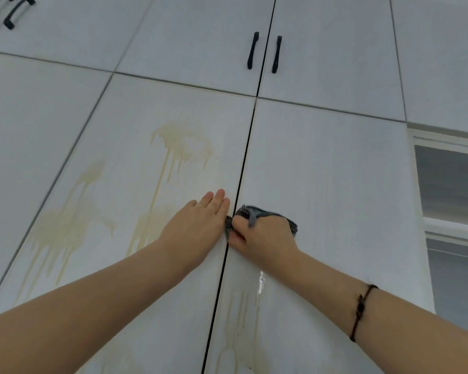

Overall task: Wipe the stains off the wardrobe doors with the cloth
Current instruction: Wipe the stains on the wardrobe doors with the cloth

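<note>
The wardrobe doors (335, 171) show yellowish drip stains (173, 147) at ten o'clock from the flat, straight-fingered left hand (200, 222). At its three o'clock the right hand (262, 238) grips the dark cloth (257, 211) against the right door. The cloth looks soft and light, and is probably best held bunched under the palm.

Left hand (200, 220) flat, right hand (262, 236) round cloth (265, 213).

**No Legible Text**

No words, labels, brands, numbers or signs can be read anywhere. The doors (322, 171), the handles (252, 49) and the cloth (257, 211) show plain surfaces with no legible marking.
</note>
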Demonstrator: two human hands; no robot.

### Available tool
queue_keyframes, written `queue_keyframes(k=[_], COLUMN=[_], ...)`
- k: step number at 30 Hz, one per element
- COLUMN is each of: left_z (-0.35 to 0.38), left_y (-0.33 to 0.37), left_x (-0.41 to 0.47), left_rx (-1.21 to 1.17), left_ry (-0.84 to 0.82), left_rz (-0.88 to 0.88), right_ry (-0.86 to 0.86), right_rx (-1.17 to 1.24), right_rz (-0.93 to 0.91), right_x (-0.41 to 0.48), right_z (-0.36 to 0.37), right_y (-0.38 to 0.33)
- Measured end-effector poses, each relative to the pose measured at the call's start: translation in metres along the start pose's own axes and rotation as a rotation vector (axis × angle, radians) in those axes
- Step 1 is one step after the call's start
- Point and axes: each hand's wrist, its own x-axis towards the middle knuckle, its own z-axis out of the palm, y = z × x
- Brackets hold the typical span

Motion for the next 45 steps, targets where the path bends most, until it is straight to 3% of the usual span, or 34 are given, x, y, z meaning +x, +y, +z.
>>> queue_keyframes(k=[2,6,9,13,19,23,26,28,31,33,36,41,43,45], left_z=[-0.003,-0.003,-0.002,0.005,0.015,0.033,0.042,0.045,0.047,0.052,0.059,0.063,0.063,0.065], left_y=[0.001,-0.005,-0.008,-0.005,0.010,0.028,0.036,0.035,0.033,0.032,0.034,0.044,0.046,0.047], left_x=[0.001,0.005,0.007,0.003,-0.021,-0.063,-0.086,-0.086,-0.082,-0.082,-0.083,-0.084,-0.086,-0.087], left_rx=[0.011,0.035,0.050,0.017,-0.077,-0.114,-0.135,-0.118,-0.121,-0.132,-0.208,-0.292,-0.288,-0.270], left_ry=[-0.001,0.004,0.026,0.050,0.060,0.094,0.059,0.063,0.033,0.046,0.118,0.165,0.154,0.170], left_rz=[0.011,0.027,0.021,-0.030,-0.089,0.033,0.087,0.095,0.092,0.087,0.038,-0.035,-0.027,-0.014], right_ry=[-0.087,-0.020,0.000,0.007,0.036,-0.040,-0.066,-0.008,0.037,0.017,0.047,-0.117,-0.142,-0.147], right_rx=[-0.068,-0.048,-0.042,-0.010,-0.210,-0.121,-0.080,-0.125,-0.061,0.007,0.014,-0.031,-0.036,-0.074], right_rz=[0.049,0.410,0.448,0.343,0.200,-0.045,-0.219,-0.054,0.399,0.507,0.368,-0.162,-0.214,-0.077], right_x=[0.026,0.122,0.147,0.091,-0.047,-0.128,-0.128,-0.083,-0.010,-0.006,-0.057,-0.173,-0.157,-0.115], right_z=[0.002,0.002,0.009,0.013,0.005,-0.012,-0.017,-0.010,-0.009,-0.003,0.000,-0.025,-0.027,-0.022], right_y=[0.014,0.058,0.067,0.040,-0.049,-0.100,-0.091,-0.063,-0.018,-0.022,-0.067,-0.119,-0.104,-0.081])
